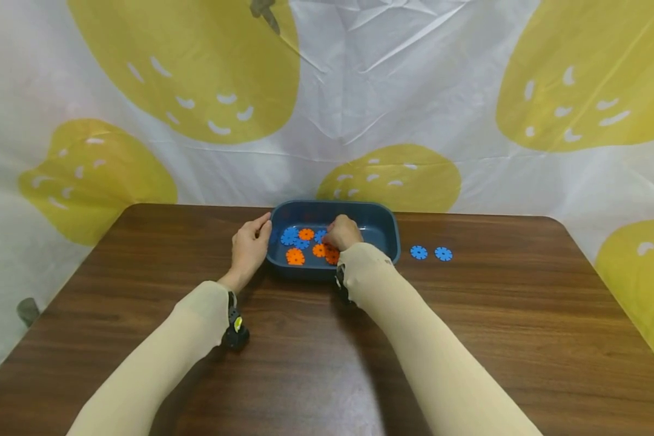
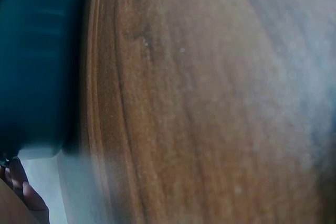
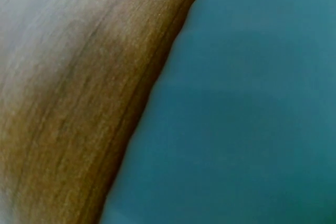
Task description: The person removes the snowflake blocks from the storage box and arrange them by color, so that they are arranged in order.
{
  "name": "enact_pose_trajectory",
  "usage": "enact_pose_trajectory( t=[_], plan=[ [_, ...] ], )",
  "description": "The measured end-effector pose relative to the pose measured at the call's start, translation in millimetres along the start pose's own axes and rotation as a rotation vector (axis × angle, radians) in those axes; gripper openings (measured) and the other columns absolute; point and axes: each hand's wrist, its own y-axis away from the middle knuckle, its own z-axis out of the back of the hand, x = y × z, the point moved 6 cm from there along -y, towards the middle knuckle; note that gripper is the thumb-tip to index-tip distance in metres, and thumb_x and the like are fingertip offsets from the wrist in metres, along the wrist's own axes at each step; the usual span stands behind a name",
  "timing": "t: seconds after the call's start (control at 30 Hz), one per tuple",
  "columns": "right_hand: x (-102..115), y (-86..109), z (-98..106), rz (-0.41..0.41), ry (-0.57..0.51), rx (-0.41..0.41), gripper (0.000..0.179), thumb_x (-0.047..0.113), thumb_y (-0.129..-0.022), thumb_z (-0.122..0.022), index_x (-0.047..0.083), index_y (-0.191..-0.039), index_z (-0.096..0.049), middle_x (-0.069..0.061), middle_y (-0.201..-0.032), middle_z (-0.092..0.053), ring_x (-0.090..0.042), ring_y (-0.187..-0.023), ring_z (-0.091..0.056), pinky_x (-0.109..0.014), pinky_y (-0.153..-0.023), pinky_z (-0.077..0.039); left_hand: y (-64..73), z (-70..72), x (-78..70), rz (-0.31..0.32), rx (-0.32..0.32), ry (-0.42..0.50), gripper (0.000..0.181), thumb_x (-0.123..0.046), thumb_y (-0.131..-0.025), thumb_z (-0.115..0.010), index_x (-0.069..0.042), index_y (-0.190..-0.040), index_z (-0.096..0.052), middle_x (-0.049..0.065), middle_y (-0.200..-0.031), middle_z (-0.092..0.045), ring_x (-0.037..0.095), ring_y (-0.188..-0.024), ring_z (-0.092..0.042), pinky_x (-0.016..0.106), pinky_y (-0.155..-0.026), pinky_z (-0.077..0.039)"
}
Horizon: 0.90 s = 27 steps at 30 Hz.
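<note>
A dark blue plastic basin (image 1: 389,242) stands at the back of the table with several orange and blue notched discs in it. My left hand (image 1: 249,248) holds the basin's left end at the rim, and the left wrist view catches its fingers (image 2: 32,198) by the basin's corner. My right hand (image 1: 344,232) reaches down inside the basin, fingers bent toward an orange notched disc (image 1: 332,257). Whether those fingertips pinch a disc is hidden. Left of them lie a blue notched disc (image 1: 289,235) and another orange notched disc (image 1: 295,257).
Two blue discs, the nearer disc (image 1: 418,252) and the farther disc (image 1: 443,254), lie flat on the brown wooden table (image 1: 305,363) right of the basin. Behind the table hangs a white cloth (image 1: 327,109) with large yellow fruit prints. The right wrist view shows mostly the basin's side.
</note>
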Motion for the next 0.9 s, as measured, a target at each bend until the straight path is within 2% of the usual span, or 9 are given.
enact_pose_trajectory(
  t=[0.27,0.4,0.5,0.6,0.7,0.8,0.9],
  plan=[
    [-4.0,3.4,2.7,-0.024,-0.076,-0.008,0.017,0.017,-0.085,-0.069,0.005,-0.098,-0.066,-0.009,-0.102,-0.063,-0.023,-0.089,-0.057,-0.035,-0.080,-0.049,0.4,-3.4,1.3,0.003,0.022,0.022,0.040,-0.025,-0.101,-0.044,-0.010,-0.137,-0.051,0.016,-0.118,-0.058,0.027,-0.087,-0.053,0.030,-0.067,-0.041],
    [-7.4,3.6,2.8,-0.031,-0.124,0.002,0.013,0.018,-0.085,-0.070,0.007,-0.079,-0.065,-0.005,-0.081,-0.061,-0.020,-0.076,-0.056,-0.032,-0.070,-0.048,-0.3,-4.6,3.5,0.001,0.016,0.008,0.040,-0.025,-0.101,-0.044,-0.009,-0.136,-0.051,0.016,-0.121,-0.058,0.027,-0.092,-0.055,0.033,-0.070,-0.042],
    [-9.6,2.9,3.8,-0.023,-0.154,0.004,0.027,0.017,-0.085,-0.069,0.009,-0.062,-0.058,-0.002,-0.063,-0.054,-0.018,-0.063,-0.053,-0.030,-0.062,-0.045,-0.9,-5.1,3.6,0.003,0.011,-0.002,0.040,-0.025,-0.100,-0.045,-0.010,-0.136,-0.052,0.015,-0.121,-0.058,0.027,-0.094,-0.055,0.033,-0.071,-0.042],
    [-9.5,2.3,5.7,-0.002,-0.187,0.012,0.035,0.015,-0.087,-0.067,0.009,-0.055,-0.052,0.000,-0.053,-0.047,-0.017,-0.054,-0.047,-0.028,-0.056,-0.042,-2.1,-4.9,3.0,0.003,0.008,-0.007,0.039,-0.025,-0.100,-0.045,-0.010,-0.136,-0.052,0.015,-0.120,-0.058,0.028,-0.092,-0.055,0.034,-0.069,-0.041],
    [-7.4,3.3,9.2,0.025,-0.231,0.021,0.028,0.013,-0.087,-0.066,0.004,-0.062,-0.060,-0.001,-0.053,-0.047,-0.016,-0.053,-0.046,-0.026,-0.054,-0.042,-4.1,-3.8,2.3,-0.001,0.000,-0.011,0.039,-0.025,-0.100,-0.046,-0.010,-0.135,-0.053,0.016,-0.119,-0.059,0.028,-0.093,-0.055,0.035,-0.071,-0.042],
    [-4.9,6.4,14.2,0.048,-0.239,0.021,0.018,0.014,-0.088,-0.066,-0.001,-0.078,-0.069,-0.001,-0.059,-0.049,-0.014,-0.053,-0.045,-0.025,-0.052,-0.041,-5.7,-3.0,2.4,-0.003,-0.002,-0.009,0.038,-0.025,-0.100,-0.046,-0.010,-0.135,-0.053,0.016,-0.120,-0.059,0.029,-0.098,-0.057,0.038,-0.077,-0.045],
    [-4.1,9.5,19.4,0.052,-0.234,0.018,0.019,0.018,-0.089,-0.065,0.000,-0.086,-0.071,-0.001,-0.059,-0.048,-0.013,-0.050,-0.041,-0.025,-0.047,-0.038,-6.7,-2.8,3.3,-0.002,0.000,-0.010,0.038,-0.025,-0.100,-0.046,-0.010,-0.135,-0.053,0.016,-0.121,-0.059,0.029,-0.098,-0.057,0.039,-0.078,-0.045]
  ],
)
